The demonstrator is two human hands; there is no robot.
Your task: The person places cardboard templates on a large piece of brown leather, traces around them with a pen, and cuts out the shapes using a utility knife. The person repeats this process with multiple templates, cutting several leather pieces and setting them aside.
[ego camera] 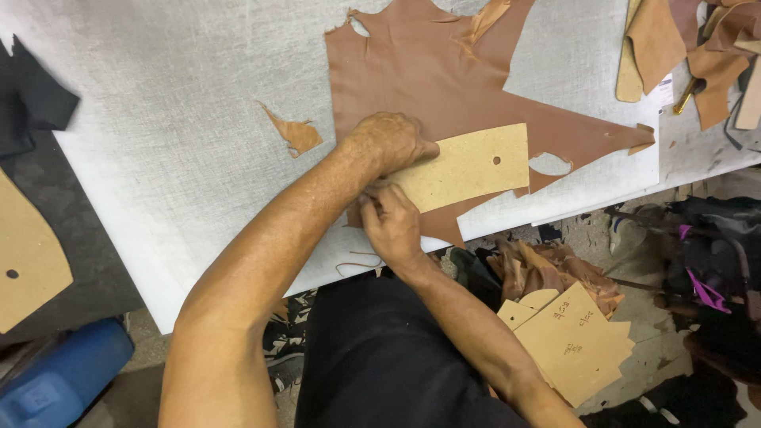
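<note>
A brown leather hide [412, 71] lies spread on a white cutting board [182, 119]. On its near part sits a tan cardboard template [468, 166] with a small round hole. My left hand [388, 143] presses down on the template's left end, fingers curled over it. My right hand [390, 226] is just below, its fingers pinched tight at the template's near-left corner against the leather edge. Whatever it may be holding is hidden by the fingers. A thin leather trimming curls on the board beside my right wrist.
A small leather scrap [297, 135] lies left of the hide. More leather pieces [658, 40] are piled at the top right. Another cardboard template [28, 254] is at the far left, stacked ones [571, 341] lie on the floor. A blue container [63, 372] stands bottom left.
</note>
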